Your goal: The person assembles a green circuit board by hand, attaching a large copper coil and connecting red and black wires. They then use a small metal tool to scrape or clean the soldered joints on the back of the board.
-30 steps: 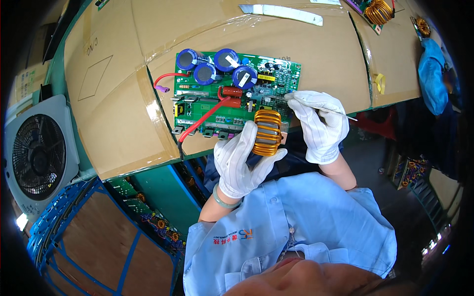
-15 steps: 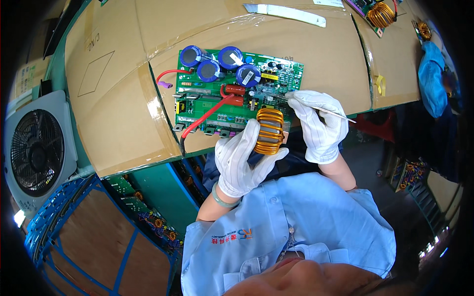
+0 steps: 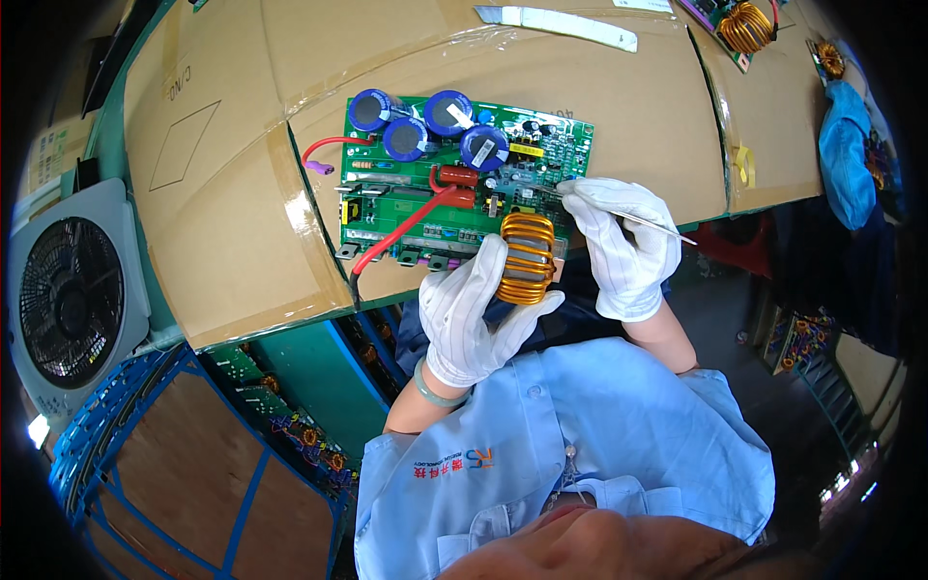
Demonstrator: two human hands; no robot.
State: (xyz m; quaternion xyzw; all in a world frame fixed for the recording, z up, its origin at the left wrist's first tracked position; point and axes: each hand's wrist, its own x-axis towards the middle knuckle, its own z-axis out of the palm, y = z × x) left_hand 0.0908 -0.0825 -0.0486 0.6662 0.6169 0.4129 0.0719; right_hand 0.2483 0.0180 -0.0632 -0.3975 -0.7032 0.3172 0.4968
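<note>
A green circuit board [image 3: 406,208] lies on the cardboard-covered table, carrying blue cylindrical capacitors [image 3: 406,138], red parts and a thick red wire [image 3: 401,232]. At its near right edge stands a coil [image 3: 528,259] wound with copper wire. My left hand [image 3: 469,314], white-gloved, cradles this coil, fingers along its left side and thumb below it. My right hand [image 3: 626,242], also gloved, is closed around slim metal tweezers [image 3: 657,225]. Their front end is by the board's right edge, where the fingertips partly hide it. A second, short red wire [image 3: 333,142] sticks out at the board's left.
A box-shaped fan [image 3: 72,300] stands at the left. Toward the far side lies a knife-like tool [image 3: 561,24] with a pale wrapped handle. Another board with a coil [image 3: 744,29] sits far right, near a person's blue sleeve [image 3: 846,155]. Racked boards [image 3: 300,435] are below the table.
The board has shifted very slightly left in the picture, along with the cardboard. Both hands keep their grip and place almost unchanged.
</note>
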